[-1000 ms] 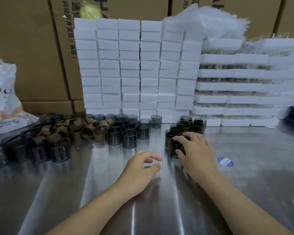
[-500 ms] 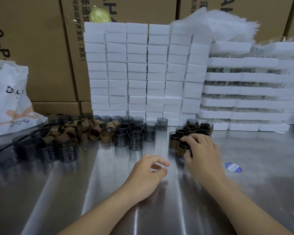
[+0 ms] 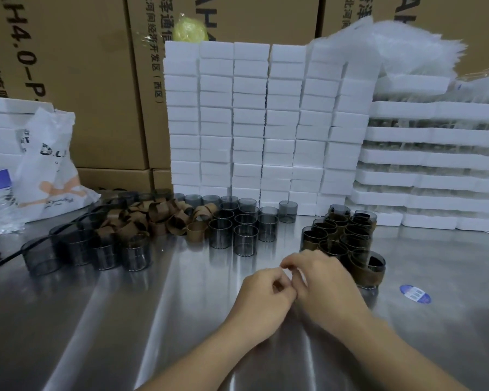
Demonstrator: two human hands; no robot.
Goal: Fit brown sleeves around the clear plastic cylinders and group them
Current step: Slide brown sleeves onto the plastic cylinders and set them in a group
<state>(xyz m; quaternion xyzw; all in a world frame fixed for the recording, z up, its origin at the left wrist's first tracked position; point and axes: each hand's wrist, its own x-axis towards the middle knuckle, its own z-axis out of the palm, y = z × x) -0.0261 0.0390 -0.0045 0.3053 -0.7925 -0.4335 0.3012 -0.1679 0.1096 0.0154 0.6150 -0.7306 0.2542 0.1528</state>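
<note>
At the middle of the steel desk [image 3: 124,320] the left grip [image 3: 261,294] and right grip [image 3: 326,283] meet, fingers curled and fingertips touching; I cannot tell whether they pinch anything. Just beyond the right grip stand roughly a dozen sleeved cylinders [image 3: 342,235], packed together. Beyond the left grip are bare cylinders [image 3: 237,224] and a heap of brown sleeves [image 3: 156,218]. One blue sticker [image 3: 415,293] lies right of the right grip. Far behind, a carton [image 3: 68,80] reads "4.0-P", a white bag [image 3: 48,176] "D.L", and foam blocks [image 3: 266,122] rise in six columns.
</note>
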